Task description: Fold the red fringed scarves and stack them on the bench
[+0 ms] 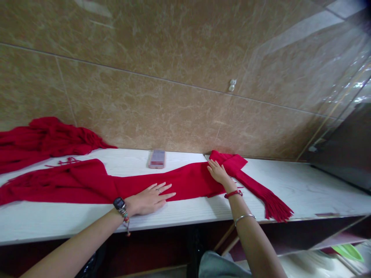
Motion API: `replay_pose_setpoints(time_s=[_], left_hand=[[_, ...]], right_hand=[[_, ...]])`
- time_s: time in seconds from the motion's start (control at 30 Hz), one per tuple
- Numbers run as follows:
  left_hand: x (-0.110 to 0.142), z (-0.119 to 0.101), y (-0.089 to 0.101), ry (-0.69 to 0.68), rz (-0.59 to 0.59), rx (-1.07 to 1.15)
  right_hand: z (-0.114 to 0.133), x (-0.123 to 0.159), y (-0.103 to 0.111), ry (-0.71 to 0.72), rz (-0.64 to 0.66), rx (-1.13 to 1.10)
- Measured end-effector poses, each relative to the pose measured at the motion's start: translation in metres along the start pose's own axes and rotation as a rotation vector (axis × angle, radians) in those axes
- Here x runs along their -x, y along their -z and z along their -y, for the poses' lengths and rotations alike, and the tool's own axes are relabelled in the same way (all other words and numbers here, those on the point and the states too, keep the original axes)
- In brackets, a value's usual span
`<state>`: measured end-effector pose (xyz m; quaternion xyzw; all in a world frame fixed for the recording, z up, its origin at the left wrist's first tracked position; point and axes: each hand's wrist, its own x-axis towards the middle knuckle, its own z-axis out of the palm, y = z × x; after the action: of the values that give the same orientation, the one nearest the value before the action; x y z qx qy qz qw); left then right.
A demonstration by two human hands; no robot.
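A long red scarf (pixel 185 179) lies stretched along the white tabletop. My left hand (pixel 150 197) rests on its near edge with fingers spread, a ring on one finger and a watch at the wrist. Near the scarf's right end, my right hand (pixel 217 172) lies flat on the cloth, fingers extended. Just beyond it is a folded red scarf (pixel 255 189) whose fringed end reaches the table's front edge. To the left, the long scarf widens into loose, wrinkled cloth.
A crumpled heap of red cloth (pixel 49 141) sits at the back left against the tiled wall (pixel 162 108). Behind the scarf lies a phone (pixel 157 159). The white table (pixel 307 185) runs along the wall. A green plastic item (pixel 348 251) is low at right.
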<state>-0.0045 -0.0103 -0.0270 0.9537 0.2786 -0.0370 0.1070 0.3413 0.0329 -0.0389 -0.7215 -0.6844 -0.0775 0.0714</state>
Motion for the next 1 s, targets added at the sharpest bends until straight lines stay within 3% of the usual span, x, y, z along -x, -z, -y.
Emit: replay_pose_setpoints(time_s=[0.1,0.2,0.3,0.43,0.53,0.63,0.73,0.87,1.0], left_hand=[[-0.002,-0.001,0.0,0.017,-0.026,0.009],[-0.005,-0.004,-0.001,0.047,-0.019,0.015],[-0.006,-0.007,-0.002,0.057,0.013,0.012],[-0.005,-0.009,0.0,0.056,0.041,0.027],[-0.005,-0.009,0.001,0.062,0.048,0.028],[-0.005,-0.01,0.002,0.069,0.052,0.018],[-0.004,-0.011,0.002,0.063,0.048,0.02],[-0.003,-0.01,0.001,0.063,0.043,0.029],[-0.004,-0.008,-0.001,0.034,0.017,0.034]], right_hand=[[0.026,-0.006,0.001,0.186,-0.013,-0.044],[0.043,-0.007,-0.006,0.303,0.074,-0.049],[0.038,-0.006,-0.013,0.224,0.123,-0.033],[0.008,-0.004,-0.016,0.072,0.122,-0.011],[-0.011,-0.003,-0.013,-0.045,0.093,0.004],[-0.014,-0.004,-0.006,-0.082,0.035,0.01],[0.003,-0.001,0.0,0.037,-0.022,-0.014],[0.033,0.018,-0.002,0.357,0.01,-0.077],[0.028,0.036,-0.011,0.41,0.062,-0.009]])
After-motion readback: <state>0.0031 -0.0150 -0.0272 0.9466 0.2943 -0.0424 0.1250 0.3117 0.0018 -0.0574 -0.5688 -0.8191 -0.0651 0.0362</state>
